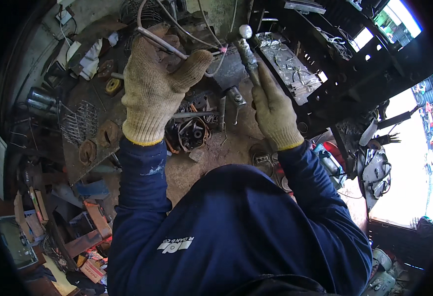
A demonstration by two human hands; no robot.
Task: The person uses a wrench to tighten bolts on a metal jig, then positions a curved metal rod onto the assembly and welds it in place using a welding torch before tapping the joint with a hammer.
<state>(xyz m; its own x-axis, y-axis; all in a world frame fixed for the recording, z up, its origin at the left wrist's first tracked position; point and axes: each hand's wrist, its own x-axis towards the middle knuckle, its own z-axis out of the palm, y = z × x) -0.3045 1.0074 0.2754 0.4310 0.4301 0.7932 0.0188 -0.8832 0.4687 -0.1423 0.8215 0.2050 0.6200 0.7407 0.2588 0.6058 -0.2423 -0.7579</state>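
My left hand (152,89), in a cream knitted glove, is closed around a grey metal rod (162,42); its fingers are mostly hidden behind the palm. Past the thumb, a reddish glowing tip (223,50) shows near a dark metal block (229,74). Whether this tip belongs to the held rod, I cannot tell. My right hand (275,111), gloved alike, grips the handle of a ball-peen hammer (247,55). The hammer's shiny rounded head is raised just right of the glowing tip. Thin curved rods (189,34) arc above the left thumb.
Below the block, a vise screw (236,96) sticks out. A cluttered metal bench (76,153) with a wire grid (79,123) stands at left. At right, a metal tray (288,64) holds short rods. Mechanical parts (192,133) lie between my arms.
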